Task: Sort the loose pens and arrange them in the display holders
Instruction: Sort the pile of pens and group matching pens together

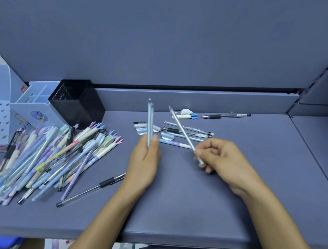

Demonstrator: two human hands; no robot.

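My left hand (144, 163) pinched a pale blue pen (149, 120) upright between thumb and fingers. My right hand (222, 161) curled round a clear pen (179, 124), slanted. The pen pile (49, 158) lay left, just before the black mesh holder (77, 102) and blue holder (31, 107).
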